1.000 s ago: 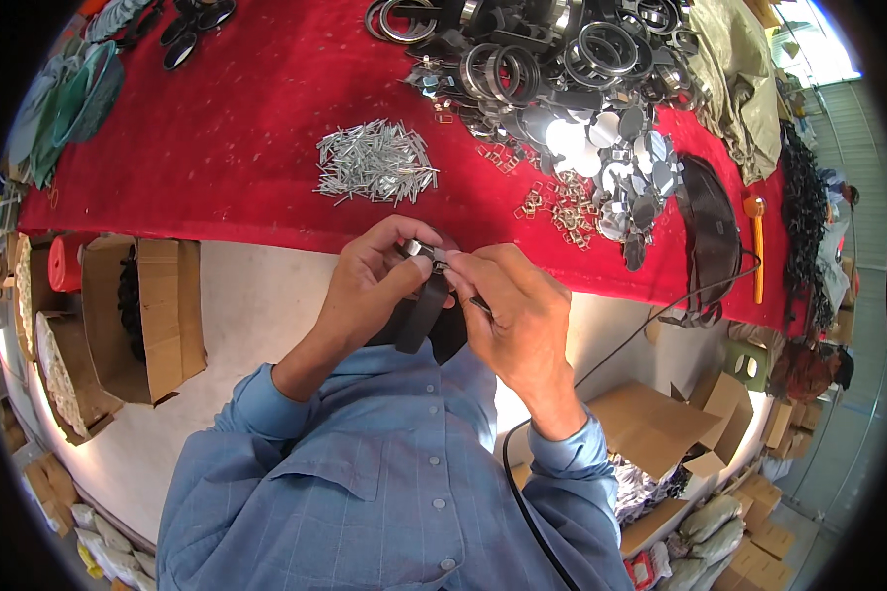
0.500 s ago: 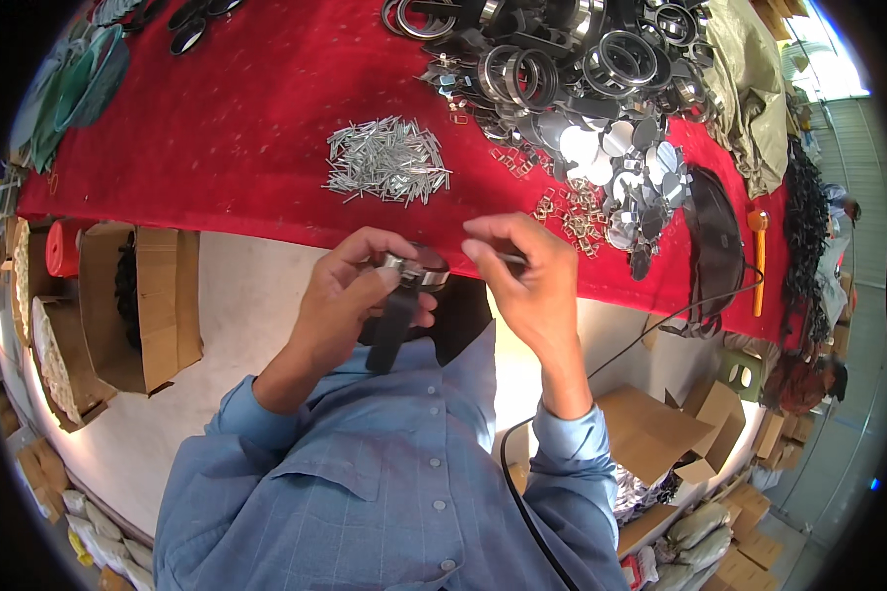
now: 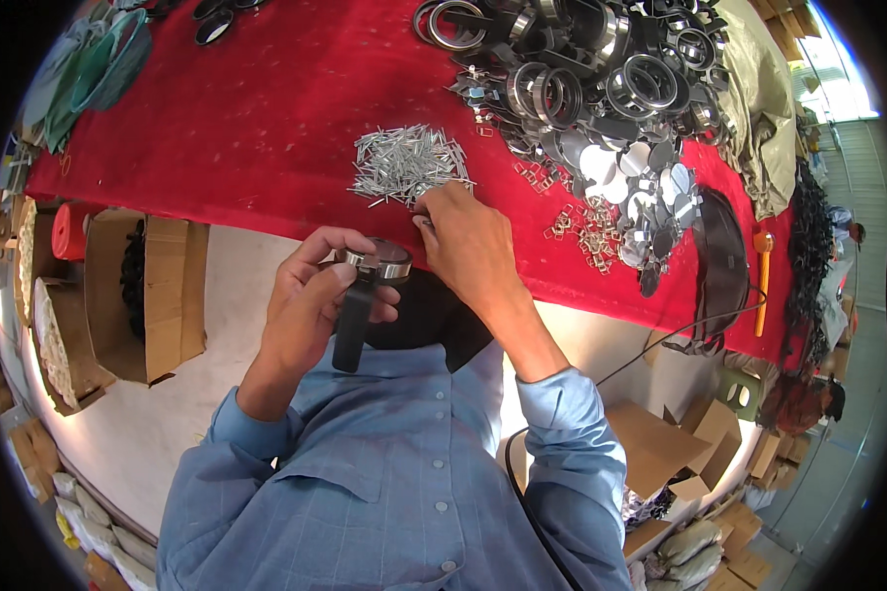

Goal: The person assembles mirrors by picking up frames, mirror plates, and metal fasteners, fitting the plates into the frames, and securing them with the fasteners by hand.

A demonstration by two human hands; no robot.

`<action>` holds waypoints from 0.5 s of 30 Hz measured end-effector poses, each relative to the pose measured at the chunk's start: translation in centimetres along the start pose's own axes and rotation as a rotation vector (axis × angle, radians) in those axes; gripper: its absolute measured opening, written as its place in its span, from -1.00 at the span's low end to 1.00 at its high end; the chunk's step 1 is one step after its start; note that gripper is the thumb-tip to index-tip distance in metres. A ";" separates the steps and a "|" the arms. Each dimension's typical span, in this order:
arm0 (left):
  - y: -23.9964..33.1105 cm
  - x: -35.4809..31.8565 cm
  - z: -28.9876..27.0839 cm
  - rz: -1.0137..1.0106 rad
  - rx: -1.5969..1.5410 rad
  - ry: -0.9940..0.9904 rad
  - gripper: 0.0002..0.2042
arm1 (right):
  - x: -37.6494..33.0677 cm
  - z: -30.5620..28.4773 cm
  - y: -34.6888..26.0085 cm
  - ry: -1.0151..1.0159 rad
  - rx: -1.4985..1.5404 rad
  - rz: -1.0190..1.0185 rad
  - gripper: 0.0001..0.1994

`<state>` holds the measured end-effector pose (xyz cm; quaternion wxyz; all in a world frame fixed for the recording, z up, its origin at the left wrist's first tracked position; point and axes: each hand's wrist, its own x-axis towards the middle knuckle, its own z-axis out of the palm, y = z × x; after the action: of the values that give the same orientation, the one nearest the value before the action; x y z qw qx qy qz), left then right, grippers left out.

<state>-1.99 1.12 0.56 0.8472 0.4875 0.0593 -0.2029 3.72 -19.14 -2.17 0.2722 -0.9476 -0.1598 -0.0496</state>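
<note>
While left hand (image 3: 310, 300) grips a watch (image 3: 376, 264) by its black strap (image 3: 350, 330), right hand (image 3: 468, 241), fingers curled, pinches at the pin pile (image 3: 404, 163) on red cloth (image 3: 246, 108).

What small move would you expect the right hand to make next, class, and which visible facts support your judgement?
Probably pinching one pin out of the pile of small metal pins. The right hand has its fingertips at the pile's near edge on the red cloth, while the left hand holds a watch case with a dark strap up, apart from the pile.
</note>
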 end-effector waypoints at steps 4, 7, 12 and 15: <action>0.1 0.2 0.0 -0.001 0.014 -0.002 -0.73 | 0.4 -0.4 -0.3 -0.080 -0.083 -0.014 -0.89; 0.3 0.3 0.0 -0.016 -0.016 -0.016 -0.73 | 0.5 -0.6 -0.8 -0.147 -0.188 -0.015 -0.89; 0.1 0.6 -0.2 -0.022 -0.024 -0.033 -0.72 | -1.6 -1.1 -0.6 -0.053 -0.163 0.048 -0.80; -0.2 0.9 0.1 -0.029 -0.028 -0.039 -0.72 | -3.0 -3.0 -0.4 -0.014 0.121 0.192 -0.77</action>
<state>-1.30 0.68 0.17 0.8518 0.4706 0.0525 -0.2239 0.77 -21.21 0.04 0.3312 -0.9407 -0.0730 -0.0067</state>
